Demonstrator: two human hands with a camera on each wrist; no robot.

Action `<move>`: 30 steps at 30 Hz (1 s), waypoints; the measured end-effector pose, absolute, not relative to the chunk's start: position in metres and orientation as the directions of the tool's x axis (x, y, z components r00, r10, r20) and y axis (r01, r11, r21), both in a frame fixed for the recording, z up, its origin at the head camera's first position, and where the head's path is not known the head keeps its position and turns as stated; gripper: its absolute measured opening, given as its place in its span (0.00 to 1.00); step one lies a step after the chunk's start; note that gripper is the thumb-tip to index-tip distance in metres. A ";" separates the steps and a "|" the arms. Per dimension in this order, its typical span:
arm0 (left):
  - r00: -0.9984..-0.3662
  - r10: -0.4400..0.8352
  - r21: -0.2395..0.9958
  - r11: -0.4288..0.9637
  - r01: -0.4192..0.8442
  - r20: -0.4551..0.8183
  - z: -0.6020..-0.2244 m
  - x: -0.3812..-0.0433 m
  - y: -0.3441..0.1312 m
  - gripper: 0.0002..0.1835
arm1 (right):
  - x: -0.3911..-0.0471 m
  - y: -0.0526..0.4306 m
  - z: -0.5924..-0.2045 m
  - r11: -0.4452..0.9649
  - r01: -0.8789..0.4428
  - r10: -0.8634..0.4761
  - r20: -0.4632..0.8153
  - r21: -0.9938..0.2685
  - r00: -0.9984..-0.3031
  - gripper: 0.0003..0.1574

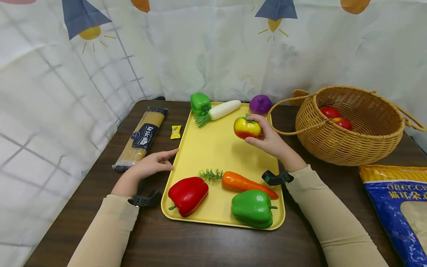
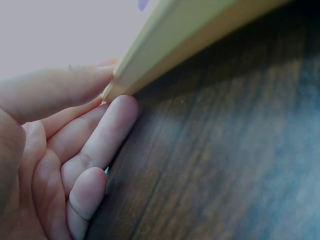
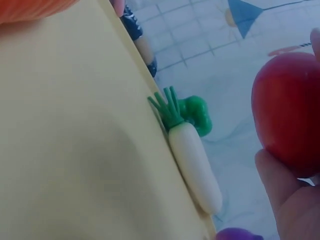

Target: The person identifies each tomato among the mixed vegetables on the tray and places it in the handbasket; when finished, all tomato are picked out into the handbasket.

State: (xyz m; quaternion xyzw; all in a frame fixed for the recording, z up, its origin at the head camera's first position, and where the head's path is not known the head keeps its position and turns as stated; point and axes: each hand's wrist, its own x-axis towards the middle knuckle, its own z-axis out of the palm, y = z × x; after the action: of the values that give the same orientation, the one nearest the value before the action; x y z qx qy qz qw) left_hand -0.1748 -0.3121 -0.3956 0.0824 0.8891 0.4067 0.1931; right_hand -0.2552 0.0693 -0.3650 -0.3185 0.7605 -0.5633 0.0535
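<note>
My right hand (image 1: 268,137) grips a yellow-and-red tomato (image 1: 247,128) with a green top, held above the yellow tray (image 1: 208,146). Its red underside fills the right edge of the right wrist view. At the tray's left rim, my left hand (image 1: 153,163) touches the edge with an extended finger and thumb; the left wrist view shows its fingers (image 2: 112,125) against the tray's side. On the tray lie a red bell pepper (image 1: 188,195), a carrot (image 1: 245,183), a green bell pepper (image 1: 251,208) and a white radish (image 1: 225,110).
Another green pepper (image 1: 200,104) and a purple onion (image 1: 260,105) sit at the tray's far corners. Right of it stands a wicker basket (image 1: 347,148) holding red tomatoes (image 1: 330,112). A spaghetti packet (image 1: 141,139) and yellow sachet (image 1: 175,132) lie left; a blue pasta bag (image 1: 387,200) lies right.
</note>
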 end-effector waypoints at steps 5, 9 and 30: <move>-0.910 0.307 0.759 0.651 -0.011 -0.277 -0.397 -0.174 -0.313 0.36 | -0.256 0.068 -0.365 0.121 -0.466 -0.528 0.341 -0.876 -0.777 0.34; -0.909 0.310 0.762 0.648 -0.012 -0.278 -0.399 -0.175 -0.313 0.36 | -0.256 0.068 -0.364 0.159 -0.485 -0.516 0.347 -0.860 -0.784 0.45; -0.909 0.309 0.756 0.654 -0.010 -0.279 -0.396 -0.176 -0.314 0.35 | -0.255 0.066 -0.354 0.121 -0.494 -0.568 0.348 -0.861 -0.746 0.53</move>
State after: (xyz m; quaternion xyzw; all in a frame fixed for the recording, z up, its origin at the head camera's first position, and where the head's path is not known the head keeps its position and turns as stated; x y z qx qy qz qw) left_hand -0.1763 -0.3139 -0.3961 0.0843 0.8881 0.4073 0.1957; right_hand -0.2549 0.0658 -0.3535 -0.3547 0.7479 -0.5601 0.0331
